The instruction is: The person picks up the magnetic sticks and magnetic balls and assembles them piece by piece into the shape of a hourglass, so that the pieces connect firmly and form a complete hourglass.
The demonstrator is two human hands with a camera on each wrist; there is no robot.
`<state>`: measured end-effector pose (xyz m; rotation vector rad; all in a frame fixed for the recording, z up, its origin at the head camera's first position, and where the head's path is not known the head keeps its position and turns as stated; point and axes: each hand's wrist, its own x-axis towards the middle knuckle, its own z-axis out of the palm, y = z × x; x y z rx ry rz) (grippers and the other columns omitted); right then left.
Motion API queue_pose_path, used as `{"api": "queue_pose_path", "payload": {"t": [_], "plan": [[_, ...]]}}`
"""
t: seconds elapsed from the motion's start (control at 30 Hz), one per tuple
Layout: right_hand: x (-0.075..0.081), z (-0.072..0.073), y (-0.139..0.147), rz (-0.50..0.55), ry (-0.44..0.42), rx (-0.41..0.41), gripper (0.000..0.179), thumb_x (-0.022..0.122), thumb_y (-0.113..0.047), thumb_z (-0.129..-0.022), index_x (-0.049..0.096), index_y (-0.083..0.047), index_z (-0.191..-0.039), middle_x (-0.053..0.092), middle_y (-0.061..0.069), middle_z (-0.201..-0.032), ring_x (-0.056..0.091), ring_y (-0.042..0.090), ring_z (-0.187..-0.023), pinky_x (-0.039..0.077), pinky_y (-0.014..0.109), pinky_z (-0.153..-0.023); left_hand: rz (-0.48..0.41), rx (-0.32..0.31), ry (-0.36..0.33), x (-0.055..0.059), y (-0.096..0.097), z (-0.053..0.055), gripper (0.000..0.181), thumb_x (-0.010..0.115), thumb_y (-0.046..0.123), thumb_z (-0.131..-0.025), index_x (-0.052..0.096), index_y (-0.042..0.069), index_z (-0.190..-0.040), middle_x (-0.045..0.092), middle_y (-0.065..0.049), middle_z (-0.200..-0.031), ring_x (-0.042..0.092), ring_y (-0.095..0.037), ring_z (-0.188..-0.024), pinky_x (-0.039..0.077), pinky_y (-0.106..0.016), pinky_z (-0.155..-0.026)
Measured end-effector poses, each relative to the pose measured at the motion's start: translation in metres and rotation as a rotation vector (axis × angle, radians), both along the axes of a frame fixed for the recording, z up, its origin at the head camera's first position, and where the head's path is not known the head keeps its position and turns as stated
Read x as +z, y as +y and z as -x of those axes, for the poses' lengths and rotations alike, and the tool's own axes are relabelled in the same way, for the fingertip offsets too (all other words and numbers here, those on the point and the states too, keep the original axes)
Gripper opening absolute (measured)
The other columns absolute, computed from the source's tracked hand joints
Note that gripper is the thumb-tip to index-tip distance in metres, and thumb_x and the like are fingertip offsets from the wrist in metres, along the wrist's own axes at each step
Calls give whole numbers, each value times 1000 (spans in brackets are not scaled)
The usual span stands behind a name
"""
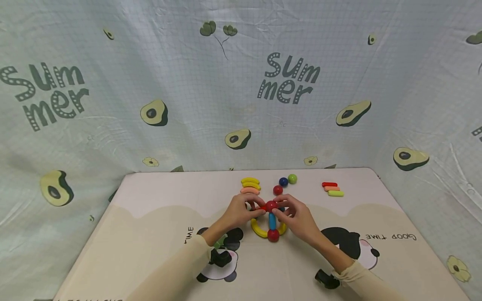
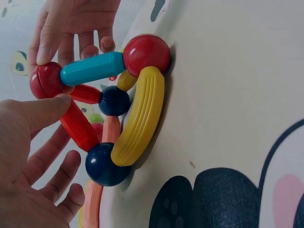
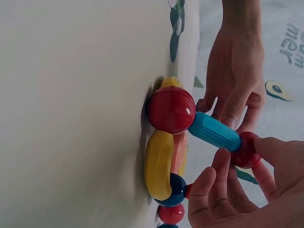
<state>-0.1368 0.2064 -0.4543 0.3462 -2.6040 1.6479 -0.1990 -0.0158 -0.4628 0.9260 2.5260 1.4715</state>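
Observation:
Between both hands stands a pyramid-like frame of chunky toy rods and balls. Its top is a red ball (image 1: 271, 205), which the right hand (image 1: 297, 215) pinches between thumb and fingers. Near that ball, the left hand (image 1: 241, 207) pinches a straight red rod (image 2: 78, 124). A light-blue rod (image 1: 272, 221) slopes from the top ball to a lower red ball (image 1: 273, 235). Curved yellow rods (image 2: 142, 118) join this ball to dark blue balls (image 2: 107, 164) at the base. Another red rod (image 2: 86, 94) and a salmon rod (image 2: 111, 129) show behind.
Beyond the frame lie loose curved yellow rods (image 1: 250, 181) and a salmon curved one (image 1: 250, 190). Loose red (image 1: 278, 190), dark blue (image 1: 283, 182) and green (image 1: 292, 179) balls sit nearby. Short straight rods (image 1: 332, 188) lie to the right on the printed tabletop (image 1: 150, 246).

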Motion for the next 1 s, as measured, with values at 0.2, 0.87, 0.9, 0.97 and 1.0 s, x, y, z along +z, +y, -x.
{"api": "queue_pose_path", "payload": {"t": [0.2,0.87,0.9,0.97,1.0], "plan": [[0,0,0,-4,2,-3,34,75,-22,-95,63,-15,-126,71,13,-119,67,21,-81,56,25,-69,4,5,-8,1,0,-1,17,81,12,-89,78,9,-106,74,1,-98,61,-18,-84,50,-22,-69],[8,6,22,-155,136,-31,35,76,-15,-95,65,-15,-128,68,4,-102,64,15,-79,56,25,-71,18,3,-16,0,1,-2,17,80,11,-90,77,9,-107,74,-1,-100,63,-21,-86,51,-22,-68],[8,7,24,-156,140,-37,35,76,-15,-95,65,-15,-128,67,5,-103,64,15,-79,56,25,-71,18,3,-16,0,1,-2,17,80,11,-90,77,9,-107,74,-1,-100,63,-21,-86,51,-22,-68],[7,12,27,-156,131,-32,36,76,-14,-94,65,-16,-129,66,9,-108,64,14,-79,56,25,-71,18,3,-15,1,1,-2,17,80,11,-90,77,9,-107,74,-1,-100,62,-20,-86,51,-22,-68],[7,14,29,-154,125,-23,38,76,-13,-94,64,-15,-130,66,11,-112,65,14,-79,56,25,-72,17,3,-15,1,1,-2,17,80,11,-90,77,9,-107,74,-1,-100,62,-20,-86,51,-22,-69]]}}
